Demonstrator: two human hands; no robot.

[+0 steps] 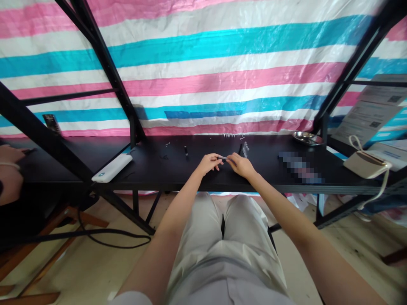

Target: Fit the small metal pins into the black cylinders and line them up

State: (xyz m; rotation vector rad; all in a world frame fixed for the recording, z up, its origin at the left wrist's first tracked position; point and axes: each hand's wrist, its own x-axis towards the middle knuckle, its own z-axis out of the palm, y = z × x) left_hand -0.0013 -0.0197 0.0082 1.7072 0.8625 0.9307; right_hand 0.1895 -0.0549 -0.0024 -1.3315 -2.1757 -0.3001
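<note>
Over the black table, my left hand (pixel 210 163) and my right hand (pixel 241 165) meet, fingers closed. Between their fingertips is a slim pen-like piece (pixel 223 158), greyish with a dark part, gripped from both ends. Its finer details are too small to make out. Just beyond my right hand stand several small grey pieces (pixel 245 149) in a row, beside dark ones (pixel 241 148). To the left of my left hand, a short black piece with a pale band (pixel 186 151) rests on the tabletop. Small white bits (pixel 229 135) lie along the far edge.
A white power-strip-like box (pixel 112 167) lies at the left by a black frame post (pixel 119 93). On the right are a round metal dish (pixel 308 138), a blurred-out item (pixel 300 167) and a beige bag (pixel 365 163). Another person's hand (pixel 11 154) shows far left.
</note>
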